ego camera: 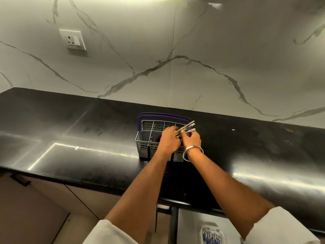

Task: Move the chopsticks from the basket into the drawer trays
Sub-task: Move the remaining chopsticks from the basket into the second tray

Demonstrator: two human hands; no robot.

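Both hands (179, 140) grip slender chopsticks (187, 126) over gridded basket (146, 138).

Grey wire basket (149, 143) w/ blue handle; chopsticks (186, 127) tan, blue-white patterned ends. Worktop (70, 138) glossy black. Wall (193, 50) white marble, grey veins. Bangle (189, 152) silver.

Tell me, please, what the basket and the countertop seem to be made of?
The basket looks like grey moulded plastic with a matte finish: fine gridded walls and a blue handle. The countertop looks like polished black stone, perhaps granite, since it gives mirror-like streaks of light; the exact stone cannot be told.
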